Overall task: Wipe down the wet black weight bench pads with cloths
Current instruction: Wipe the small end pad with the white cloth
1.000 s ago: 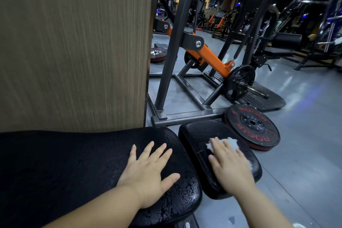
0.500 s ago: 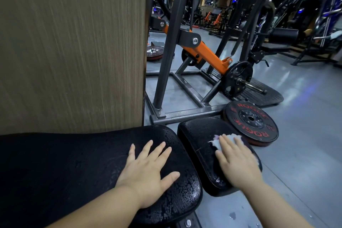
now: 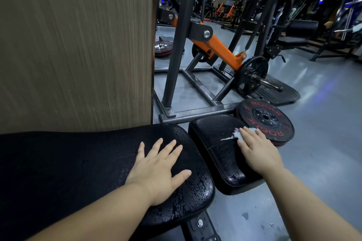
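Observation:
A long black bench pad (image 3: 78, 166) beaded with water fills the lower left. My left hand (image 3: 156, 170) lies flat on its right end, fingers spread and straight. Just right of it sits the smaller black seat pad (image 3: 213, 143), also wet. My right hand (image 3: 256, 150) presses a white cloth (image 3: 238, 134) flat onto the far right part of the seat pad; most of the cloth is hidden under the palm and fingers.
A wood-grain panel (image 3: 78, 45) rises directly behind the long pad. A black and red weight plate (image 3: 266, 119) lies on the floor against the seat pad's far edge. A grey and orange machine frame (image 3: 195, 84) stands beyond. Grey floor (image 3: 323, 143) with water drops stretches right.
My right hand has slid the cloth across the seat pad toward its far right edge. My left hand stays put on the long pad.

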{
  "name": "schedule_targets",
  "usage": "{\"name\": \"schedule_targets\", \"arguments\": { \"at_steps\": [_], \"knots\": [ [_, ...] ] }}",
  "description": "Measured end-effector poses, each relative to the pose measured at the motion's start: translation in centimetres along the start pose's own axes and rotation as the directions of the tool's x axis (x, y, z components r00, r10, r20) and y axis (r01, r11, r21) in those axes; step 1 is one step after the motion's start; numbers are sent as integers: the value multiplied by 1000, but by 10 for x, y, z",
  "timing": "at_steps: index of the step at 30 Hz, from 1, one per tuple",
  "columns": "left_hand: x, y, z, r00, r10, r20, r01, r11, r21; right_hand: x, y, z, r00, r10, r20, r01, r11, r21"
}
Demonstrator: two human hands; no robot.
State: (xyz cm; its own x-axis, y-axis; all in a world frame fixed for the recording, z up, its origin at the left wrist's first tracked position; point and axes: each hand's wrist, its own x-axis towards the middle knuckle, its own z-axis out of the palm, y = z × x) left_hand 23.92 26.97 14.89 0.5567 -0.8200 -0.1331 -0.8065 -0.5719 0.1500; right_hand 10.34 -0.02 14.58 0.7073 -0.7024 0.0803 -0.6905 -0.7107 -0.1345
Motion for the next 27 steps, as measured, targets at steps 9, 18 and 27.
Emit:
{"name": "schedule_targets", "arguments": {
  "at_steps": [9,18,27],
  "knots": [
    [0,2,-1,1000,-4,6,3,1000,14,-13,-73,4,952,-300,56,303,952,-55],
    [0,2,-1,1000,-4,0,4,1000,27,70,-38,3,998,19,61,-18,1000,-17],
    [3,0,0,1000,-8,-4,9,999,42,75,-120,16,898,-427,102,434,899,-61]
  ]
}}
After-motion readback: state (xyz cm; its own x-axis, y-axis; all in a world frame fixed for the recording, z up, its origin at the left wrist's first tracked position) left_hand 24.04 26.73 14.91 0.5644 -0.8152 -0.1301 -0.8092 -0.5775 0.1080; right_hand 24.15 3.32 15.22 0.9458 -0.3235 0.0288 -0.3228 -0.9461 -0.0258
